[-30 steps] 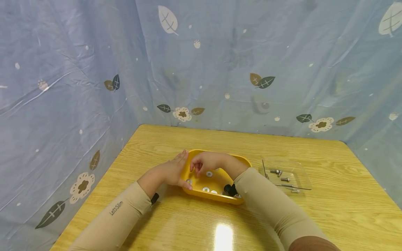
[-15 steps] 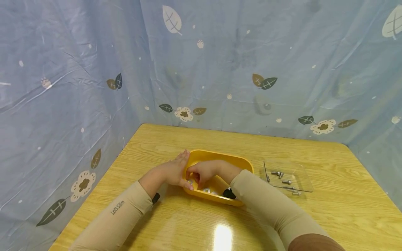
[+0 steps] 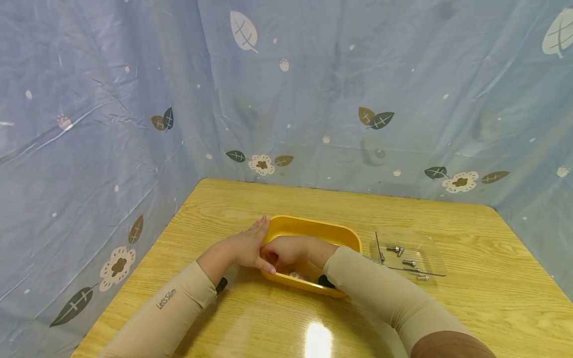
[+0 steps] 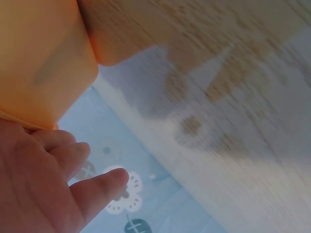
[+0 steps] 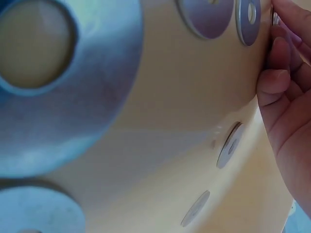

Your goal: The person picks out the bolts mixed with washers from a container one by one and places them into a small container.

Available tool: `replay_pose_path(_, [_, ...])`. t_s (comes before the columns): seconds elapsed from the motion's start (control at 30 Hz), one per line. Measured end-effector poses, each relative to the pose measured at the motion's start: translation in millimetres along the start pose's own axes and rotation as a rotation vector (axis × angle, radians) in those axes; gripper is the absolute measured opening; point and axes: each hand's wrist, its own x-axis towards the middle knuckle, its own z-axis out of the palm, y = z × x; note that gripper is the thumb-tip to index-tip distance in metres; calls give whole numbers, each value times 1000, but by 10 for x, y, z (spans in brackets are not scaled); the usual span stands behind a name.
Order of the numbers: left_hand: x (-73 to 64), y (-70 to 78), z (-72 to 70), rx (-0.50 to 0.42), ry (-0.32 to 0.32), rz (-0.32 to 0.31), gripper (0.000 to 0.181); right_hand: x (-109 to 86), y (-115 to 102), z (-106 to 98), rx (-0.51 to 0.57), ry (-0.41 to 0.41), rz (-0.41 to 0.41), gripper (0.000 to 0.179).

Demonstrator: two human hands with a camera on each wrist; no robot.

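Note:
A yellow plastic bin [image 3: 313, 226] sits on the table with several flat metal washers [image 3: 293, 274] in it. My left hand [image 3: 246, 248] rests against the bin's left end, fingers straight along the outside and thumb across the front corner of the rim. In the left wrist view, the left fingers [image 4: 104, 191] lie beside the bin's outer wall. Down inside the bin's left end, my right hand [image 3: 288, 248] has curled fingers pinching a washer [image 5: 275, 18], whose edge glints at the fingertips. More washers [image 5: 206, 17] lie around that hand in the right wrist view.
To the right stands a clear plastic tray [image 3: 431, 243] holding several metal bolts [image 3: 409, 262]. Thin dark rods [image 3: 378, 246] lie along its left and front edges. A blue patterned curtain [image 3: 313, 99] hangs behind and to the left of the wooden table [image 3: 268, 323].
My right hand has moved left and down into the bin's left end, covering the washer that lay in that corner. The left hand stays in place at the bin.

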Motion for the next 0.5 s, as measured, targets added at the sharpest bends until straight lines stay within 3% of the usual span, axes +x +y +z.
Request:
replay_pose_path(0.2, [4,-11,2,4,10,10,126,24,-9,3,8,-1,21,16])
replay_pose_path(0.4, [7,-3,-5,11,-18,-6,127,23,-74,-25,-7,-100,2,23])
replay_pose_path(0.5, [8,3,-9,9,-27,-11,127,3,-99,-42,44,-152,21,25])
